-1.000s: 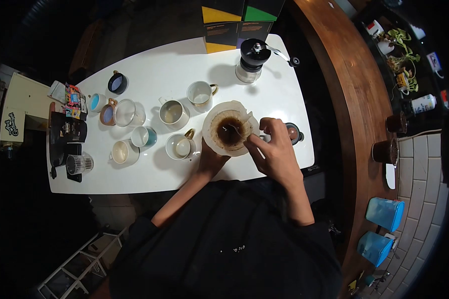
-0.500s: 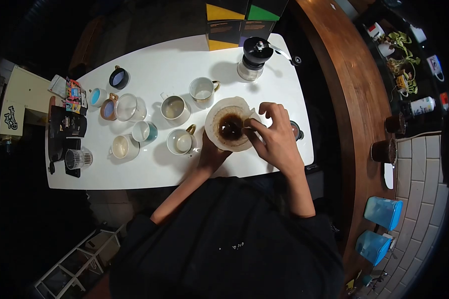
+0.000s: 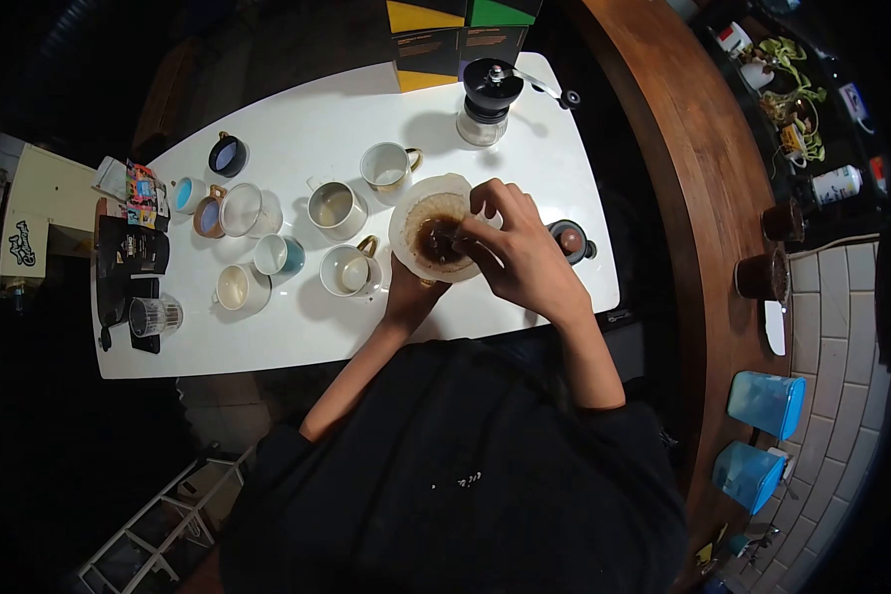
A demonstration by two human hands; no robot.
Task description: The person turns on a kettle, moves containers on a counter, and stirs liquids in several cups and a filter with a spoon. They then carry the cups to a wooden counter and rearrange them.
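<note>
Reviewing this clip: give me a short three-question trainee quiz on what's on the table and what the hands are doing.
1. True or false: the right hand is over the paper filter.
2. Where is the left hand? A) on the hand grinder B) at the filter's near edge C) on the glass jar
3. What colour is the table?

Key: 1 true. 2 B. 3 white.

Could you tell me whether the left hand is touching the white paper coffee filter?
Touching: the head view shows the left hand against the near rim of the white paper coffee filter.
</note>
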